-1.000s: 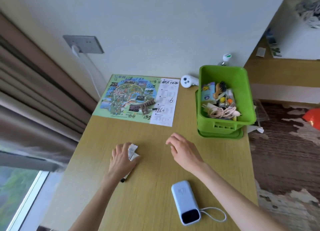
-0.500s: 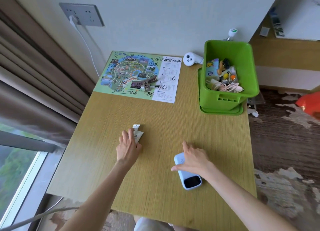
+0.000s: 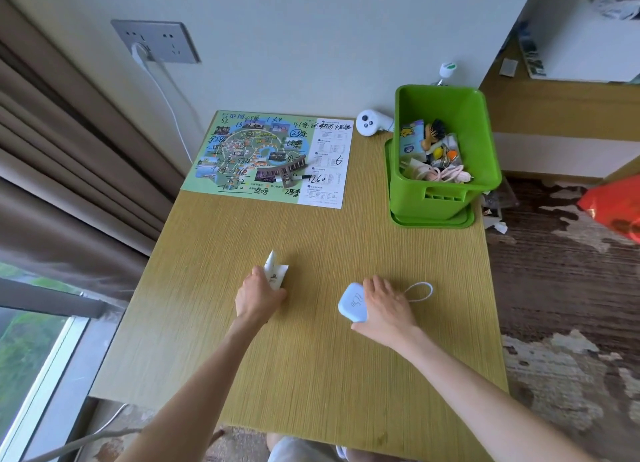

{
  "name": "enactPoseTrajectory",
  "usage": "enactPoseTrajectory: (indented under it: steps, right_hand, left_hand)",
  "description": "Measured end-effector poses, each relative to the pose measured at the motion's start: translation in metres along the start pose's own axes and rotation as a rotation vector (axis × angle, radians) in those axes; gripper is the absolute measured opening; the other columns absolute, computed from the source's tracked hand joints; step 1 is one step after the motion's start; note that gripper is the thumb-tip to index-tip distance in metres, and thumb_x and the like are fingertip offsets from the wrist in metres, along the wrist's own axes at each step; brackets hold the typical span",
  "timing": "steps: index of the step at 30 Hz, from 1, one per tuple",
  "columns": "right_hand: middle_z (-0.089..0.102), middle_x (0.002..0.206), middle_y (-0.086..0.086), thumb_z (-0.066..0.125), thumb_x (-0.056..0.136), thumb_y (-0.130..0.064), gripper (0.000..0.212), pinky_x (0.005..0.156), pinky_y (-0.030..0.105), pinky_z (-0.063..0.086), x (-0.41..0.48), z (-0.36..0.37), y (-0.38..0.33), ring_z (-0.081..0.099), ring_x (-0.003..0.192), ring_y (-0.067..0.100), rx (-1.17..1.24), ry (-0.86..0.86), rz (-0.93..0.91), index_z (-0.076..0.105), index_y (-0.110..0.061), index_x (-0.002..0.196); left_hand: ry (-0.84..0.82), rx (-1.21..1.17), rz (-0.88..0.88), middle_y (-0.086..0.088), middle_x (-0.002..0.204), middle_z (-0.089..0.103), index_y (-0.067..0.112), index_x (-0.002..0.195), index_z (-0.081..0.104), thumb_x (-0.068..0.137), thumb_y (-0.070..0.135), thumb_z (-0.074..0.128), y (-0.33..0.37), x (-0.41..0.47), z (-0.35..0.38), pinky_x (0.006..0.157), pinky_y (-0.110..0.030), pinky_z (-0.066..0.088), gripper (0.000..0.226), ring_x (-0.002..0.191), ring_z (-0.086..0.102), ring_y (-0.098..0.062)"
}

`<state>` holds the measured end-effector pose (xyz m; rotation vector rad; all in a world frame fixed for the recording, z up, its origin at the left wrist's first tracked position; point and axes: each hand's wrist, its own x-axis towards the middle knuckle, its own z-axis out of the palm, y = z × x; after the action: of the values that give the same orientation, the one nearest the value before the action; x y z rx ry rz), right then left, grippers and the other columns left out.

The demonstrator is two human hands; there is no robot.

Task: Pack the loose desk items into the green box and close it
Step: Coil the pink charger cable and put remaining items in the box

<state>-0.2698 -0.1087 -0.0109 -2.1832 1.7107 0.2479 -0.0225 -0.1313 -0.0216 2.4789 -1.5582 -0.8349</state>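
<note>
My right hand (image 3: pixel 388 309) is curled round the pale blue power bank (image 3: pixel 352 302) near the middle of the desk (image 3: pixel 311 375), its wrist loop (image 3: pixel 419 291) trailing toward the right edge. My left hand (image 3: pixel 259 299) pinches a couple of white packets (image 3: pixel 275 271) against the desk, just left of centre. The green box (image 3: pixel 446 150) stands open at the far right corner, sitting in what I take to be its own lid (image 3: pixel 433 222), already part full of cables and small bits. To do this lift well, I would get the thumb properly under the power bank before raising it, gather the loop so it cannot snag the box rim, and lay the bank flat along one wall, leaving room for the packets. The hair clip (image 3: pixel 287 170) on the map sheet (image 3: pixel 270 156) by the far edge and the white controller (image 3: pixel 372 124) beside the box look like later pickups. On the map I can read handwritten "1260", "6" and "3208". The mark on the power bank and the print on the packets are too small for me to read.
</note>
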Motion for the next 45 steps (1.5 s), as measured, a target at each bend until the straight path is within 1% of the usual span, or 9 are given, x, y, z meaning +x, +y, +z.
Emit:
enactPoseTrajectory:
  steps: [7, 14, 18, 24, 30, 35, 39, 42, 45]
  right_hand:
    - [0.044, 0.11, -0.002, 0.071, 0.07, -0.048, 0.062, 0.083, 0.031, 0.045, 0.013, -0.033, 0.013, 0.047, 0.106, 0.018, 0.117, 0.167, 0.004, 0.047, -0.015, 0.117]
    - [0.046, 0.105, -0.002, 0.076, 0.061, -0.052, 0.07, 0.072, 0.028, 0.037, 0.048, -0.151, 0.034, 0.047, 0.098, 0.018, 0.154, 0.551, 0.011, 0.049, -0.016, 0.115]
    - [0.047, 0.105, -0.001, 0.073, 0.062, -0.053, 0.067, 0.069, 0.032, 0.038, 0.073, -0.211, 0.062, 0.048, 0.1, 0.019, 0.176, 0.664, 0.117, 0.05, -0.017, 0.113]
    - [0.047, 0.097, 0.002, 0.069, 0.07, -0.059, 0.06, 0.051, 0.03, 0.027, 0.129, -0.256, 0.128, 0.05, 0.081, 0.024, 0.351, 0.547, 0.419, 0.047, -0.01, 0.097]
    - [0.047, 0.108, 0.0, 0.077, 0.064, -0.051, 0.066, 0.066, 0.035, 0.04, 0.158, -0.239, 0.162, 0.049, 0.098, 0.022, 0.075, 0.16, 0.101, 0.047, -0.015, 0.112]
    - [0.047, 0.121, 0.001, 0.079, 0.065, -0.048, 0.082, 0.078, 0.033, 0.045, 0.159, -0.203, 0.168, 0.048, 0.111, 0.02, -0.055, 0.022, -0.084, 0.043, -0.013, 0.13]
    - [0.048, 0.126, -0.002, 0.077, 0.071, -0.049, 0.076, 0.084, 0.031, 0.043, 0.155, -0.195, 0.17, 0.048, 0.116, 0.017, 0.045, 0.01, -0.085, 0.045, -0.014, 0.131]
    - [0.054, 0.121, -0.006, 0.076, 0.076, -0.045, 0.06, 0.073, 0.026, 0.045, 0.148, -0.209, 0.175, 0.056, 0.107, 0.014, 0.126, 0.05, -0.058, 0.054, -0.017, 0.124]
    - [0.059, 0.114, -0.004, 0.07, 0.086, -0.03, 0.03, 0.066, 0.011, 0.037, 0.133, -0.221, 0.187, 0.056, 0.086, 0.0, 0.193, 0.413, 0.005, 0.063, -0.017, 0.112]
  left_hand:
    - [-0.063, -0.216, 0.18, -0.005, 0.071, 0.069, 0.005, 0.108, 0.053, 0.08, 0.016, 0.066, 0.047, 0.014, -0.028, 0.049, -0.041, 0.059, 0.033, 0.057, 0.07, -0.02]
    - [-0.059, -0.364, 0.378, -0.009, 0.075, 0.07, 0.004, 0.1, 0.054, 0.085, 0.02, 0.063, 0.148, 0.04, -0.075, 0.049, -0.049, 0.058, 0.024, 0.055, 0.071, -0.018]
    - [-0.028, -0.391, 0.459, -0.008, 0.078, 0.072, 0.008, 0.096, 0.052, 0.082, 0.027, 0.063, 0.209, 0.057, -0.102, 0.052, -0.05, 0.057, 0.025, 0.06, 0.072, -0.021]
    - [-0.055, -0.395, 0.523, 0.0, 0.08, 0.074, 0.011, 0.101, 0.053, 0.086, 0.037, 0.063, 0.266, 0.092, -0.115, 0.063, -0.052, 0.057, 0.031, 0.071, 0.071, -0.024]
    - [-0.085, -0.373, 0.515, -0.003, 0.083, 0.073, 0.012, 0.101, 0.053, 0.088, 0.04, 0.063, 0.286, 0.119, -0.101, 0.07, -0.051, 0.056, 0.033, 0.075, 0.07, -0.024]
    - [-0.126, -0.407, 0.514, -0.004, 0.082, 0.072, 0.011, 0.102, 0.054, 0.088, 0.04, 0.065, 0.293, 0.132, -0.09, 0.067, -0.052, 0.057, 0.035, 0.071, 0.071, -0.026]
    - [-0.15, -0.361, 0.603, -0.009, 0.084, 0.069, 0.011, 0.104, 0.053, 0.089, 0.043, 0.063, 0.314, 0.132, -0.086, 0.065, -0.053, 0.056, 0.037, 0.071, 0.068, -0.03]
    - [-0.12, -0.273, 0.725, 0.001, 0.068, 0.056, 0.017, 0.09, 0.046, 0.09, 0.045, 0.061, 0.334, 0.127, -0.079, 0.053, -0.037, 0.042, 0.032, 0.06, 0.053, -0.025]
    - [-0.091, -0.162, 0.85, 0.003, 0.068, 0.054, 0.017, 0.098, 0.048, 0.092, 0.044, 0.059, 0.358, 0.121, -0.069, 0.052, -0.032, 0.034, 0.03, 0.059, 0.051, -0.022]
